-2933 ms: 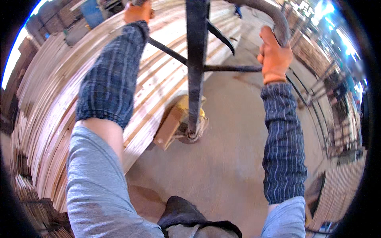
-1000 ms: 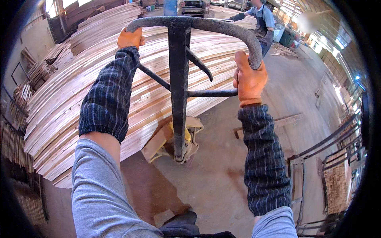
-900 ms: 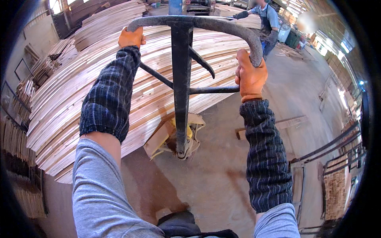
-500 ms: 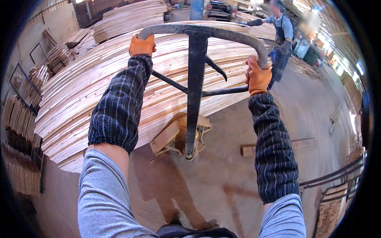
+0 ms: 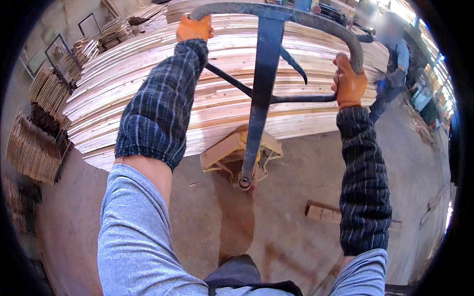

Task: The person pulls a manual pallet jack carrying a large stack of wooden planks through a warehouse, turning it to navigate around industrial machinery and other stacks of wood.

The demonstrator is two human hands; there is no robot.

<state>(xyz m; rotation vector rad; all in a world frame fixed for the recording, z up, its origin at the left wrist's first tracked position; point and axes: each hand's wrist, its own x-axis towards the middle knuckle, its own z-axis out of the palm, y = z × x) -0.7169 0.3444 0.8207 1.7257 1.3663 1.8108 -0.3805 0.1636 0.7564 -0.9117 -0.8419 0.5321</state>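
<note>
My left hand (image 5: 193, 28), in an orange glove, is closed round the left end of the curved grey grip bar of a pallet jack handle (image 5: 264, 74). At the bar's right end my right hand (image 5: 351, 84), also gloved in orange, is wrapped round the loop where the bar meets the lower cross rod. A dark curved lever (image 5: 295, 64) hangs beside the handle's flat black shaft, near neither hand. Down at floor level the shaft joins the yellowish, worn jack base (image 5: 222, 154). Beyond it lies a broad stack of pale wooden boards (image 5: 148, 84).
Another person (image 5: 395, 66) in a dark apron stands at the far right, beside the boards. Bundles of thin wood (image 5: 34, 148) stand along the left. A short wooden beam (image 5: 323, 213) lies on the concrete floor (image 5: 291, 182), right of the jack.
The board stack has swung in view, its near edge lying more level. Handle and hands sit farther right in the picture, still gripped. My leg now shows below.
</note>
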